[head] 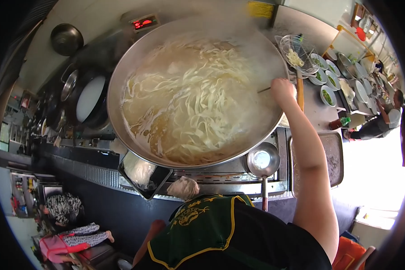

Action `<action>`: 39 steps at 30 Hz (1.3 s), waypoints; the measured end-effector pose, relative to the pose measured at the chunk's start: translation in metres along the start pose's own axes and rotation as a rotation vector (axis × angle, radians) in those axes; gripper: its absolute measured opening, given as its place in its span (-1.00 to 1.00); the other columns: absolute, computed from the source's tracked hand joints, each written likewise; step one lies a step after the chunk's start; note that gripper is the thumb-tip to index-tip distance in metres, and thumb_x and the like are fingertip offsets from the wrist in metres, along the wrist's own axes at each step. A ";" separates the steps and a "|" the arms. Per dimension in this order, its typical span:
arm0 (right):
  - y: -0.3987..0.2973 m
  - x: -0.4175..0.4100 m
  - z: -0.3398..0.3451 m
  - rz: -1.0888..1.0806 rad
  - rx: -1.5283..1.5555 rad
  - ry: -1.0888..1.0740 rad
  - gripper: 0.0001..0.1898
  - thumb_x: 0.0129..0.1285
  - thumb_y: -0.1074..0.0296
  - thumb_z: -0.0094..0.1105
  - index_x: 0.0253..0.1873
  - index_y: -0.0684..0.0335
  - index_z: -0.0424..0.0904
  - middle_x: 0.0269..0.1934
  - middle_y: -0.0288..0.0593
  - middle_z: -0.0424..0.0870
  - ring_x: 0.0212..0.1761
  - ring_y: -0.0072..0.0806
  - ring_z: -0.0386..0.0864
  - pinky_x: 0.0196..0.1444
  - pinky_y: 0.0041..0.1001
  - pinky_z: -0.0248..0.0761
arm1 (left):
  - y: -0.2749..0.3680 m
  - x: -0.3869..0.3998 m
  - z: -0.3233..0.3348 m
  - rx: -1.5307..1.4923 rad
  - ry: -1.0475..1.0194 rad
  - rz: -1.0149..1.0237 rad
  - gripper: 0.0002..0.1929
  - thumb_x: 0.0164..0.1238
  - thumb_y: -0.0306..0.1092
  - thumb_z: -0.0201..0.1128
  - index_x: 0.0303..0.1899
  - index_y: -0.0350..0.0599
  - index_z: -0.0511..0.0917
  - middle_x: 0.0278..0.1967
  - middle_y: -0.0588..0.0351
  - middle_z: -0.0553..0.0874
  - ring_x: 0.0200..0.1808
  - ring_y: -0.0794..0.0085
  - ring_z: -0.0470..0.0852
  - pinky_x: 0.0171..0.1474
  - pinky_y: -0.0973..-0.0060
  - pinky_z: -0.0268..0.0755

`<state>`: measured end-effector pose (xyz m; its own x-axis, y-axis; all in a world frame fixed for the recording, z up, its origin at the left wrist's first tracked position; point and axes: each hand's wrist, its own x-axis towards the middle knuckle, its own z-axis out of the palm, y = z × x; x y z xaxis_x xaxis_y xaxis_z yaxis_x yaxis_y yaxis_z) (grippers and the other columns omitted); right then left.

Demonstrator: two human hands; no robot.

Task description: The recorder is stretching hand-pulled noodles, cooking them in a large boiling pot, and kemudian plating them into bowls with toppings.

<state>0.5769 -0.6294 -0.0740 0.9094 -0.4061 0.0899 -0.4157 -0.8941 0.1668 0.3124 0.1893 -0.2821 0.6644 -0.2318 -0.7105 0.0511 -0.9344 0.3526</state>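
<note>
My right hand [282, 90] is closed around a thin stick-like tool [264, 90], held over the right side of a large, wide metal pot [112, 111]. The tool's tip points left into the steam; whether it touches the broth cannot be told. Many wide, flat noodles [202, 101] lie in the cloudy, foaming liquid. Only part of my left arm shows beside my apron [202, 226]; my left hand is out of view. Near my right forearm, a wire strainer [298, 54] with a wooden handle [300, 91] holds a few noodle pieces.
A metal ladle [263, 160] rests on the stove ledge, near a cloth [183, 188] and a black tub [148, 195] holding a plastic bag. Bowls with chopped greens [327, 97], a bottle [340, 123] and a tray [337, 162] stand right. Other people are farther off on both sides.
</note>
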 end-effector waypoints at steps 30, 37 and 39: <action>-0.186 0.395 -0.003 0.365 0.953 0.441 -0.55 0.40 0.03 0.21 -0.10 0.44 0.73 -0.30 0.05 0.78 -0.19 -0.10 0.74 0.02 -0.22 0.57 | -0.053 0.062 0.005 -1.777 -0.363 -0.277 -0.70 0.61 -0.15 0.00 0.16 -0.05 0.50 -0.16 0.06 0.68 -0.19 0.28 0.67 -0.14 0.28 0.52; -0.348 0.452 0.068 0.723 1.815 0.210 -0.56 0.56 0.12 0.05 -0.38 0.37 0.45 -0.56 -0.12 0.53 -0.68 -0.33 0.45 -0.67 -0.34 0.31 | -0.040 0.083 -0.003 -1.577 -0.268 -0.462 -0.65 0.61 -0.10 -0.03 0.18 -0.07 0.52 -0.05 0.02 0.66 -0.04 0.19 0.63 0.04 0.18 0.47; -0.409 0.445 0.059 0.642 1.828 0.116 -0.56 0.56 0.14 0.03 -0.39 0.35 0.42 -0.53 -0.12 0.54 -0.68 -0.35 0.45 -0.67 -0.35 0.31 | -0.043 0.071 0.008 -1.526 -0.235 -0.536 -0.63 0.62 -0.08 -0.04 0.18 -0.08 0.53 -0.02 0.01 0.66 0.01 0.16 0.62 0.09 0.16 0.45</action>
<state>1.1524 -0.4557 -0.1601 0.6143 -0.7573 -0.2218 -0.0509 0.2425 -0.9688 0.3516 0.2112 -0.3527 0.2144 -0.1547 -0.9644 0.9675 0.1689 0.1880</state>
